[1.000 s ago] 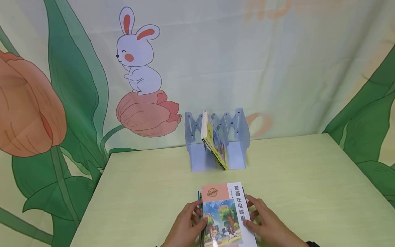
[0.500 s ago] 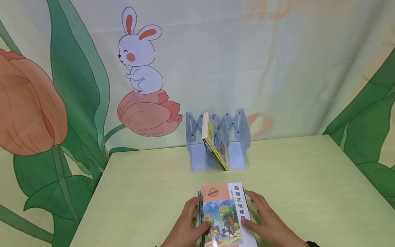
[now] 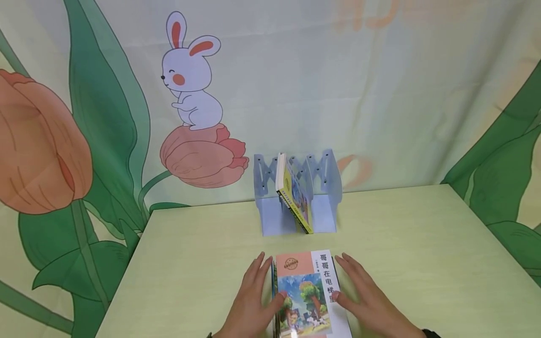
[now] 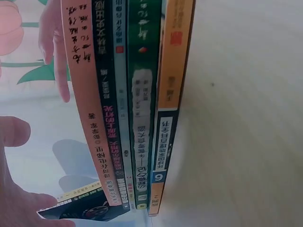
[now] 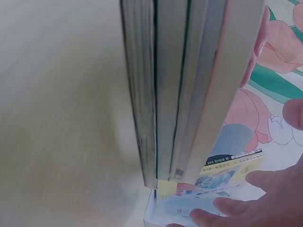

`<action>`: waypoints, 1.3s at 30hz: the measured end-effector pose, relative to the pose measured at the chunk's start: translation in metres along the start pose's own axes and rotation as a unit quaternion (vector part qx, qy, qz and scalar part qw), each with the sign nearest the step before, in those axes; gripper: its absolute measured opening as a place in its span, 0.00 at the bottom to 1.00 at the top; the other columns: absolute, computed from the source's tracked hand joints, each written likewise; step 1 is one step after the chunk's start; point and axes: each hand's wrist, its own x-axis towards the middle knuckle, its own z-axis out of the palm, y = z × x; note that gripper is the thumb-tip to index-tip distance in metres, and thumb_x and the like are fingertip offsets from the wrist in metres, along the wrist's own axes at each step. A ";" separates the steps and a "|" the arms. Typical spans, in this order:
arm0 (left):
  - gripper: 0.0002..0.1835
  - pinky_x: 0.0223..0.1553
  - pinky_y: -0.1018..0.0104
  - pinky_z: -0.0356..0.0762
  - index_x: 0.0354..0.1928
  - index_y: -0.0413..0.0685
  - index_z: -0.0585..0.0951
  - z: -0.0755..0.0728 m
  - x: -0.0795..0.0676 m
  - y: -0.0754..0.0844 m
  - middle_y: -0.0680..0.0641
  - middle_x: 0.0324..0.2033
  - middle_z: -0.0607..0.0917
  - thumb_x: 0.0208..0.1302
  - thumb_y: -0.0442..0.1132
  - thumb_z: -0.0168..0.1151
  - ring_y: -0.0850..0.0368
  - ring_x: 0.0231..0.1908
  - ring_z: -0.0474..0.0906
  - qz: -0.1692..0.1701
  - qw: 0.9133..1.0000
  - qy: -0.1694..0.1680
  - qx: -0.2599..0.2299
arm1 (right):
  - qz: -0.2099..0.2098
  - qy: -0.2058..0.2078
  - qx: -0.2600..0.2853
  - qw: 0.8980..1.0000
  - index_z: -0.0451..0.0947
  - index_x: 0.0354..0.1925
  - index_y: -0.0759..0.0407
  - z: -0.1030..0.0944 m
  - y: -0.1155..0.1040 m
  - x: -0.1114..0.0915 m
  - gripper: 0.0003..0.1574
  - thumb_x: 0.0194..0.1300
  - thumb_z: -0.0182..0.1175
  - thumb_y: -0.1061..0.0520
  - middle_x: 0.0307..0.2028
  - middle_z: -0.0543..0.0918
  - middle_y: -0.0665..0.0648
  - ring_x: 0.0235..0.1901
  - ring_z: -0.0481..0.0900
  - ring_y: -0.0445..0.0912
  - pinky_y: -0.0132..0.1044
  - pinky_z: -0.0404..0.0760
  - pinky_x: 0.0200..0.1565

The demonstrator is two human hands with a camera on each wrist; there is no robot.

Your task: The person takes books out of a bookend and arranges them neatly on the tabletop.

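Observation:
A stack of several books (image 3: 298, 264) lies flat at the table's near side, topped by a pink and white book with a painted tree scene. The left wrist view shows the spines (image 4: 142, 109); the right wrist view has the page edges (image 5: 171, 90). Along the stack's left side is my left hand (image 3: 252, 300), fingers extended and thumb over the top cover's edge. My right hand (image 3: 372, 303) mirrors it on the right, its thumb at the cover's white strip. Whether either thumb touches the cover I cannot tell. Neither hand grips the stack.
Behind the stack stands a light blue folding book rack (image 3: 324, 212) against the backdrop. Yellow-covered books (image 3: 297, 197) lean tilted inside it. The pale table (image 3: 194, 253) extends to both sides. A printed cloth (image 3: 287, 84) with a rabbit and tulips hangs behind.
Both hands have loosened from the stack's sides. Their fingers have straightened and moved forward along it. The stack and the rack stay where they were.

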 end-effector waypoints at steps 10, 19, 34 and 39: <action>0.42 0.64 0.35 0.64 0.78 0.62 0.49 -0.007 0.010 0.002 0.51 0.79 0.44 0.69 0.56 0.57 0.45 0.78 0.42 0.031 0.997 0.055 -0.041 | -0.043 0.059 -0.018 0.997 0.52 0.76 0.36 -0.012 -0.001 0.004 0.43 0.70 0.58 0.44 0.77 0.50 0.58 0.73 0.54 0.65 0.72 0.64 0.59; 0.42 0.66 0.33 0.58 0.78 0.63 0.48 -0.009 0.017 0.008 0.54 0.79 0.42 0.69 0.55 0.57 0.48 0.78 0.38 0.045 0.995 0.067 -0.051 | -0.056 0.066 -0.018 0.996 0.50 0.76 0.34 -0.013 0.001 0.006 0.43 0.70 0.57 0.45 0.77 0.49 0.58 0.73 0.53 0.65 0.73 0.64 0.58; 0.41 0.71 0.39 0.54 0.77 0.73 0.44 -0.020 0.035 0.008 0.53 0.78 0.48 0.71 0.57 0.54 0.52 0.78 0.43 0.032 0.993 0.082 -0.084 | -0.061 0.076 -0.016 0.995 0.49 0.76 0.33 -0.020 -0.003 0.007 0.43 0.71 0.57 0.47 0.78 0.48 0.54 0.73 0.54 0.66 0.74 0.63 0.57; 0.41 0.70 0.41 0.58 0.78 0.66 0.47 -0.019 0.040 0.009 0.52 0.77 0.52 0.70 0.61 0.53 0.49 0.76 0.51 0.027 0.991 0.081 -0.103 | -0.058 0.076 -0.013 0.995 0.49 0.76 0.33 -0.022 -0.004 0.008 0.42 0.71 0.57 0.45 0.78 0.47 0.53 0.73 0.53 0.65 0.75 0.63 0.58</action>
